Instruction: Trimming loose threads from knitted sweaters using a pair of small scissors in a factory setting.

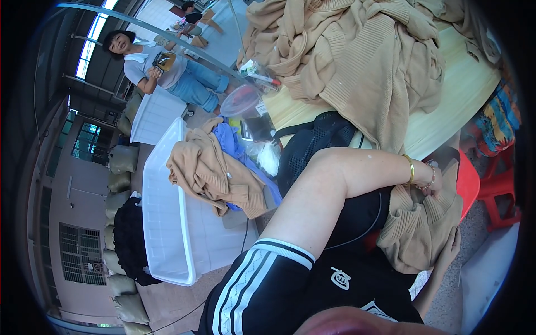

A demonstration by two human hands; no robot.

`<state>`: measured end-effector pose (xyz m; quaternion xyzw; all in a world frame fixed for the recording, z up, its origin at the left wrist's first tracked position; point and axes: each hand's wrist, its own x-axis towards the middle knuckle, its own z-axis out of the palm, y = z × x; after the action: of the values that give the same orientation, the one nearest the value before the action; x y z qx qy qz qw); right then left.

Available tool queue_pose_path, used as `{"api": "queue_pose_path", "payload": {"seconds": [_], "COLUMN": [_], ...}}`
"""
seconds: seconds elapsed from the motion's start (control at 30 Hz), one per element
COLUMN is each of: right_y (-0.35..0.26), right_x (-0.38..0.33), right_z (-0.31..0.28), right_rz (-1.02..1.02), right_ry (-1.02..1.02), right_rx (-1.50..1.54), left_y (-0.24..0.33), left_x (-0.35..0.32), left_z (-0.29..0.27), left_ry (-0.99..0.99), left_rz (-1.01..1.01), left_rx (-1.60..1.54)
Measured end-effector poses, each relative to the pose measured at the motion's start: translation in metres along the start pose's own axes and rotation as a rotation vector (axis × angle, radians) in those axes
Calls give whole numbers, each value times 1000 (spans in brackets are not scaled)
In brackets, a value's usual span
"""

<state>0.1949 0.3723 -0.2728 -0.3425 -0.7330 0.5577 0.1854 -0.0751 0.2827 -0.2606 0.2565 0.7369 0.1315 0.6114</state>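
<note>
A tan knitted sweater piece [419,223] with ribbed bands lies bunched over my lap, held by both hands. My left hand [432,180], with a gold bangle and a beaded bracelet at the wrist, is closed on its upper edge; some fingertips are hidden by the cloth. Lower down, my right hand [451,245] grips the outer edge, its fingers partly behind the knit. Beyond my left forearm, a large heap of tan knitted sweaters [357,61] covers much of the pale wooden table [458,106], one ribbed part hanging over the near edge.
A white plastic bin [162,223] stands at the left with a tan sweater [218,173] and blue cloth over its rim. A black mesh bag [318,145] sits by the table. Red plastic stools [494,190] stand at right. Another person [167,70] stands beyond; filled sacks [120,223] line the wall.
</note>
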Motion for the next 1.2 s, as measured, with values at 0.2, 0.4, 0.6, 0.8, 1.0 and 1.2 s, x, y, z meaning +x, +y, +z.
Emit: {"api": "queue_pose_path", "payload": {"seconds": [0.2,0.4,0.6,0.8,1.0,1.2], "right_y": [-2,-1,3,9,9,6], "right_x": [1,1,2,4,5,4], "right_z": [3,0,1,-1,1,0], "right_rz": [-14,-3,-1,-10,-17,-25], "right_ry": [-7,-2,0,3,-5,-10], "right_rx": [4,-22,-21,-28,-12,-14], "left_y": [-3,-1,-1,-1,-2,-2], "left_x": [-6,-16,-20,-17,-11,-15], "left_z": [1,3,4,3,-1,1], "left_ry": [43,85,118,96,54,85], "left_rz": [82,73,68,92,73,88], "left_rx": [11,-31,-48,-19,28,-10]}}
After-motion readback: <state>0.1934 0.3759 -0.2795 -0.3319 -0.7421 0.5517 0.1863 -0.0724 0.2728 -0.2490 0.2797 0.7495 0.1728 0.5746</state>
